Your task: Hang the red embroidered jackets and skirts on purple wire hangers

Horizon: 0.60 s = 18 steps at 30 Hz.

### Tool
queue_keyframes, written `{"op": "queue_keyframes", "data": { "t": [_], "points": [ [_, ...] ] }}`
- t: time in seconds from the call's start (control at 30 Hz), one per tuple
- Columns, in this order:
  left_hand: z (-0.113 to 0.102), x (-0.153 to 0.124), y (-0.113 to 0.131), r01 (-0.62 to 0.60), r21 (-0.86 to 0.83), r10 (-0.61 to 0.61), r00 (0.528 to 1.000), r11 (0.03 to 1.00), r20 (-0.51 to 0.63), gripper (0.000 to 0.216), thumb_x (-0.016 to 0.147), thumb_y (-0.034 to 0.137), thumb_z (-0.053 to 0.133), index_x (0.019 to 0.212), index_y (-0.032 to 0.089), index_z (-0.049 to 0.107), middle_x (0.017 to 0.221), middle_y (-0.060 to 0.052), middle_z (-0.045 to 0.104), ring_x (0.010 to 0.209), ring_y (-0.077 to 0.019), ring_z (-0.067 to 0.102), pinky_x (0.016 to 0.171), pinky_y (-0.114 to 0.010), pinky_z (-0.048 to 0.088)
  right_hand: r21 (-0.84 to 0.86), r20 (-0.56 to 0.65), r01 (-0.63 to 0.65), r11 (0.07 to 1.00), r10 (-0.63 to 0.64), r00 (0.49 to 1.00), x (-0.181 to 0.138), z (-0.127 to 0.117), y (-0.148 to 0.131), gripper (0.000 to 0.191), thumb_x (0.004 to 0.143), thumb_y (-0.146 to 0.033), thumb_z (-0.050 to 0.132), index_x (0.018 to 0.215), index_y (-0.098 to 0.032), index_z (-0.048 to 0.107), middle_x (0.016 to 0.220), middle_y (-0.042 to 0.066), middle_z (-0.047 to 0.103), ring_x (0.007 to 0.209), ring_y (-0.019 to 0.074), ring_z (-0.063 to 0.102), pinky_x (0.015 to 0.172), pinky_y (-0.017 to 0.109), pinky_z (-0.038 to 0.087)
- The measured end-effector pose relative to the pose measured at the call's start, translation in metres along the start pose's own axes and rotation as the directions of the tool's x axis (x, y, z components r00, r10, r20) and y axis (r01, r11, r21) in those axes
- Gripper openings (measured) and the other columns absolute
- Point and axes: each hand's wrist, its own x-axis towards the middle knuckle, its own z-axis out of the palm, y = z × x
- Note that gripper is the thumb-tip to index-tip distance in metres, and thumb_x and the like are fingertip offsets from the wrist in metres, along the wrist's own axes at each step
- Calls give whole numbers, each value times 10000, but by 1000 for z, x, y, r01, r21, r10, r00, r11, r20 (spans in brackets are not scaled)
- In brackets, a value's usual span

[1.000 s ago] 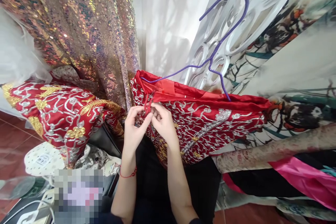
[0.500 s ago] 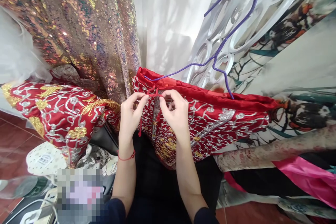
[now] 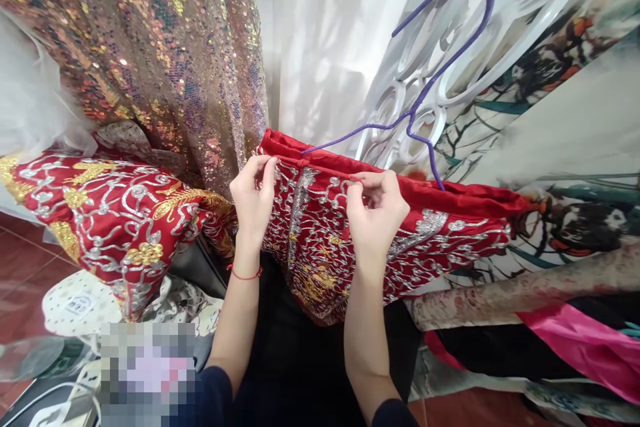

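Note:
A red garment (image 3: 320,233) with silver and gold embroidery is spread in front of me, its satin waistband turned up along the top. A purple hanger (image 3: 425,90) reaches inside that waistband. Near the garment's upper left corner, my left hand (image 3: 253,197) pinches one end of a red cord (image 3: 320,168). My right hand (image 3: 376,210) is closed on the other end, farther right in front of the embroidery. Between the two hands the cord runs nearly straight, with a small knot close to a silver seam. The fingertips partly hide the cord's ends.
White scrollwork (image 3: 430,107) stands behind the hanger. Sequined cloth (image 3: 165,47) hangs at the left, above another red embroidered piece (image 3: 115,207). Floral fabric (image 3: 575,213) and a bright pink cloth (image 3: 590,340) are at right. A clear bottle (image 3: 37,357) lies lower left.
My hands have moved apart, the right one further rightward, the left one slightly. The cord's loops at the knot have drawn in and its ends are stretched out sideways.

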Motion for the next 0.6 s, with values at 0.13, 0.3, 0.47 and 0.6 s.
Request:
{"op": "queue_keyframes", "data": {
  "t": [0.13,0.3,0.47,0.6],
  "points": [
    [-6,-8,1,7,-187,-9,1000,982,-10,209,995,385,545,1027,222,672,720,21,600,598,-90,543,595,-226,438,230,104,-145,962,124,987,-1,1,1,136,854,-203,531,790,-236,416,896,11,681,628,101,684,551,234,553],
    [-4,-13,-1,-52,-98,43,995,994,-86,175,1004,308,531,1023,231,687,754,17,582,670,-96,542,668,-240,437,94,-34,-69,993,73,997,1,-3,6,82,840,-182,551,811,-224,487,829,2,660,614,103,674,589,240,547],
    [-11,-14,-3,-82,-120,83,997,989,4,285,981,219,497,883,267,761,777,-8,570,706,-129,533,661,-274,419,33,115,-51,998,47,992,3,-13,6,131,884,-262,571,779,-224,505,676,-33,583,566,98,575,523,214,448],
    [-18,-14,1,-79,262,105,991,962,-86,288,900,135,537,867,247,799,827,-31,608,809,-163,552,761,-309,433,-184,199,49,982,-11,980,2,-19,7,175,931,-303,590,787,-203,599,577,-59,517,502,84,469,544,229,396]
  ]
}}
